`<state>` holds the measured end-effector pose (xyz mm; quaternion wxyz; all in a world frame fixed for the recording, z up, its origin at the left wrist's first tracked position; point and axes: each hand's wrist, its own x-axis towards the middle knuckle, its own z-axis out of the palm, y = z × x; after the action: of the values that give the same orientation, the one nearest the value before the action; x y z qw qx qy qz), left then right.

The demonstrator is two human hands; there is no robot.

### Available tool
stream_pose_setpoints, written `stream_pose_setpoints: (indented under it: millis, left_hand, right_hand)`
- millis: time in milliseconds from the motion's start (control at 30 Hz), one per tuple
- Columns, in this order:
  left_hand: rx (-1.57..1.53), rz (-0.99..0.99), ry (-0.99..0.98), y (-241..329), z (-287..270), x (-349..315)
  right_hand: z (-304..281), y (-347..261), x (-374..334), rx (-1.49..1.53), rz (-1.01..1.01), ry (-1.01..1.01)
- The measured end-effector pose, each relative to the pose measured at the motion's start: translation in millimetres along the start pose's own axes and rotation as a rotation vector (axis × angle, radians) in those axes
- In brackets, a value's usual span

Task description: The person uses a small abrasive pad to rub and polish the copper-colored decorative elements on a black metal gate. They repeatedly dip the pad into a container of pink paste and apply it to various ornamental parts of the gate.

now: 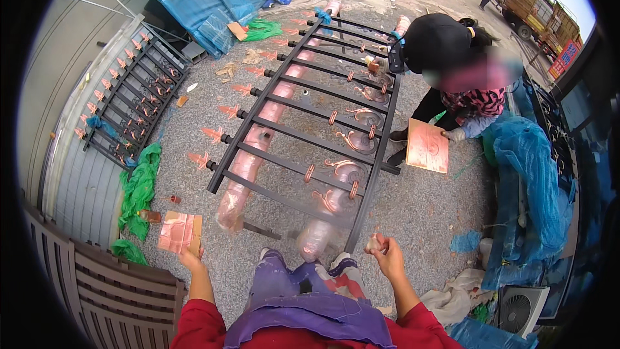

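My left hand [191, 258] grips a piece of cardboard [179, 232] by its lower edge; copper-coloured paint covers most of it. To the right, my right hand [391, 260] pinches a small pale wad [373, 243], perhaps cloth or sponge. Between and beyond my hands lies a black metal fence panel [300, 117]. Copper-coloured spear tips [211, 134] line its left side, and scrolls [357, 141] run along its right part. Two rollers wrapped in plastic film [234, 203] bear the panel. My right hand is apart from the panel's near right corner.
A co-worker [475, 94] crouches at the panel's right, holding a copper-stained cardboard sheet [427, 146] and a small bottle [372, 63]. Another fence panel [132, 98] leans at the left. A bottle [150, 216] lies by green netting [139, 187]. Blue sheeting [533, 178] stands right.
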<state>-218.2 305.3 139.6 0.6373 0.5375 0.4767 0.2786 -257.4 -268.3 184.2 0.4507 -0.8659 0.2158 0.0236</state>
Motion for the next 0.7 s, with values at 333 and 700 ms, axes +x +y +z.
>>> stream_pose_setpoints:
  millis: [333,700]
  left_hand:
    - [-0.019,-0.098,0.316,-37.2,-164.7,-12.8]
    - [-0.144,-0.242,-0.019,-31.4,-76.2,74.7]
  right_hand:
    - [-19.6,138.4,-4.4,0.049,0.24,0.068]
    - [17.1,222.6,-182.7,-0.307,0.555,0.281]
